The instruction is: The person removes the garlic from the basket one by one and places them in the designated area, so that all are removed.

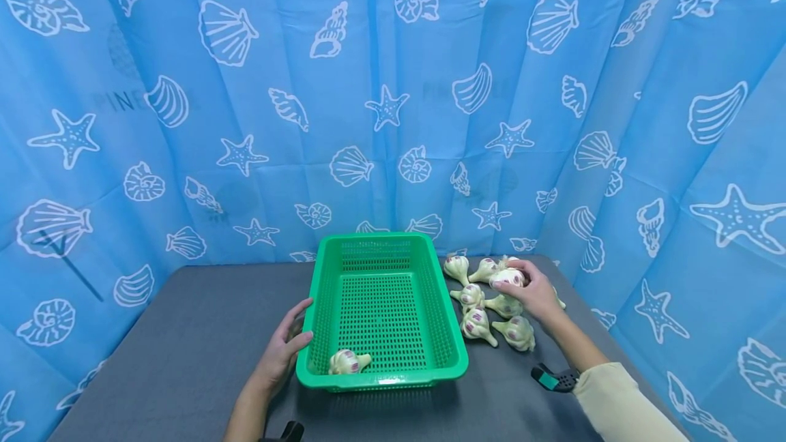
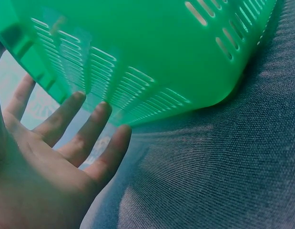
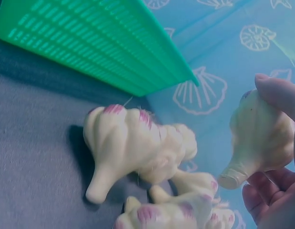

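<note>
A green plastic basket (image 1: 381,379) with slotted walls stands on the grey cloth-covered table. One garlic bulb (image 1: 345,362) lies inside it, in the near left corner. My left hand (image 1: 279,353) is at the basket's left side, its fingers (image 2: 92,124) spread and fairly straight against the wall and rim. To the right of the basket, my right hand (image 1: 539,293) pinches a garlic bulb (image 3: 261,131) between thumb and fingers, lifted above the others. Several more garlic bulbs (image 1: 475,324) with purple streaks lie beneath and beside that hand.
Blue curtains (image 1: 387,53) with white shell and starfish prints hang behind the table and along both sides. The grey tabletop (image 1: 184,353) extends left of the basket. A dark wrist strap (image 1: 555,378) with a teal patch sits by the right wrist.
</note>
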